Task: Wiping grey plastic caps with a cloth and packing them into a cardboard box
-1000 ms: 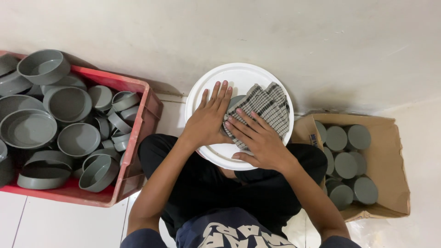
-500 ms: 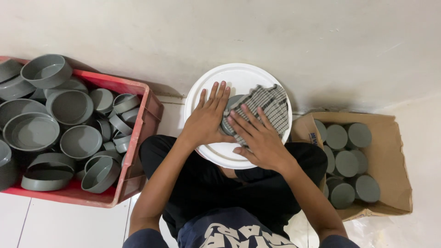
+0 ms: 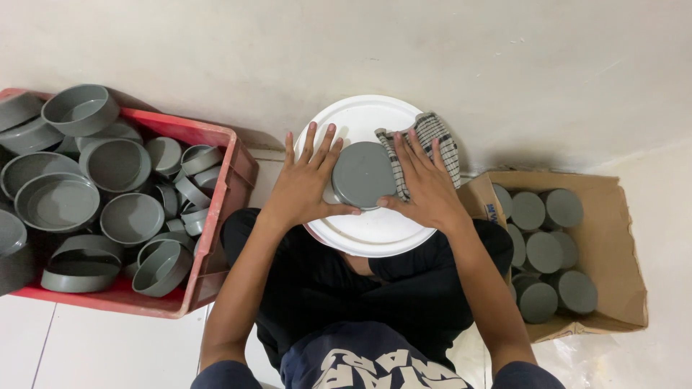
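A grey round cap (image 3: 364, 174) lies flat side up on a white round lid (image 3: 375, 229) in front of my lap. My left hand (image 3: 306, 184) rests on the white lid with fingers spread, its thumb against the cap's left and lower edge. My right hand (image 3: 425, 184) lies flat on a checked grey cloth (image 3: 440, 137) to the right of the cap, thumb touching the cap's lower right edge. The cloth is off the cap's top and bunched under my right fingers.
A red crate (image 3: 216, 209) at the left holds several grey caps of different sizes, open side up. A brown cardboard box (image 3: 613, 223) at the right holds several grey caps standing flat side up. A pale wall runs behind.
The cloth covered the cap under my right hand before. It has slid off to the right, and the cap's flat grey top is bare now.
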